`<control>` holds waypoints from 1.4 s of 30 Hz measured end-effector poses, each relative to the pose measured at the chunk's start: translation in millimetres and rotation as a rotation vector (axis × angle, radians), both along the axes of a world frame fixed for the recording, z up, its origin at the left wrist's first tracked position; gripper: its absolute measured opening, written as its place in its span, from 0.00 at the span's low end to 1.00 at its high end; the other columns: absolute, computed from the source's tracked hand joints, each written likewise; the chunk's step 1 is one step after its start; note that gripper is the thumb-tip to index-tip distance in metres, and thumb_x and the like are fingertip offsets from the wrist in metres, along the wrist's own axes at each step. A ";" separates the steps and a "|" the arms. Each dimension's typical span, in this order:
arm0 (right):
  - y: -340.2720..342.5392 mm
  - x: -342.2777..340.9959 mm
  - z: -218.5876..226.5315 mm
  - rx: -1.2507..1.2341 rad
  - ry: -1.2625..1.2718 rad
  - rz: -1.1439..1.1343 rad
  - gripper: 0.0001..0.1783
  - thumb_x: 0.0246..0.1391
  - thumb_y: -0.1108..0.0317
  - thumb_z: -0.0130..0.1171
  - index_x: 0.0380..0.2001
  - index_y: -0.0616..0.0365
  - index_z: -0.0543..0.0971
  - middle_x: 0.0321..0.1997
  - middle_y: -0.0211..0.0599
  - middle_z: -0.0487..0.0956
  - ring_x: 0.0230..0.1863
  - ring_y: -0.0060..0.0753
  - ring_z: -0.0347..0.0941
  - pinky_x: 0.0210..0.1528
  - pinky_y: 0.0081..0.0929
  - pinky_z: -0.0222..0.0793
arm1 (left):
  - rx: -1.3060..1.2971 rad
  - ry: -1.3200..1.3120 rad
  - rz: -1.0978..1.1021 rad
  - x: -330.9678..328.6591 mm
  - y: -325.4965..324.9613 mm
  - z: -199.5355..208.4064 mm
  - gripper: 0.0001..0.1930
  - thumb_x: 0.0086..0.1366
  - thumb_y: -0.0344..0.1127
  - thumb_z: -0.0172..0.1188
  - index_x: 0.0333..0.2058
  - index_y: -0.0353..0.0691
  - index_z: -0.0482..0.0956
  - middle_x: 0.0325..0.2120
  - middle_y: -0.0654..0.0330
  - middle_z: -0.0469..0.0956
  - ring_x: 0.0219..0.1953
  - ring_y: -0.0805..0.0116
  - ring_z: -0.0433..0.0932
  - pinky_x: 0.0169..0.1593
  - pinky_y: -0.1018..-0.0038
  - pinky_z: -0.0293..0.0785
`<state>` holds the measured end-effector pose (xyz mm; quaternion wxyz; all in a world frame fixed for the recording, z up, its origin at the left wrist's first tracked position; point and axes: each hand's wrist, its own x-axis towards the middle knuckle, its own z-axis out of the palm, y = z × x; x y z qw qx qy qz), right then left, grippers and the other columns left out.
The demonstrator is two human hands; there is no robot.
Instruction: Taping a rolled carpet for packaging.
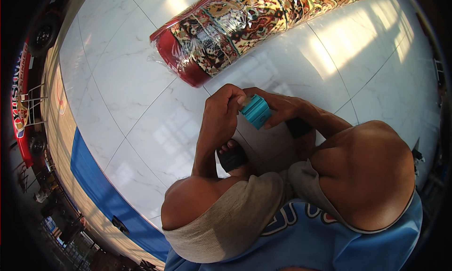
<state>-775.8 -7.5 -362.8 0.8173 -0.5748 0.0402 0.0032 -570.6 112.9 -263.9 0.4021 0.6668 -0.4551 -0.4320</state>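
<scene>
Between my knees, my right hand (283, 108) grips a small teal, ribbed, box-like plastic piece (257, 113) from its right side, thumb below it. At the left end of that piece, my left hand (224, 106) is closed, with thumb and forefinger pinched by a small pale tan bit. Whether the tan bit belongs to the teal piece I cannot tell. Beyond both hands lies a rolled patterned carpet (245, 28) in clear plastic wrap, with a red end facing me. Neither hand touches the carpet.
Pale marbled floor tiles (113, 83) lie under me, sunlit at the right. A dark sandal (232, 158) is on my foot, below my left hand. At the left are a blue mat or panel (101, 186) with a dark object on it and a red vehicle (21, 101).
</scene>
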 end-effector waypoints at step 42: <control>8.2 4.4 30.2 -0.760 0.226 -0.460 0.41 0.47 0.60 0.82 0.62 0.60 0.75 0.49 0.49 0.85 0.47 0.51 0.85 0.51 0.42 0.81 | -0.004 0.229 0.330 5.6 -7.3 -7.8 0.07 0.77 0.32 0.58 0.40 0.33 0.78 0.26 0.62 0.77 0.29 0.73 0.76 0.38 0.73 0.73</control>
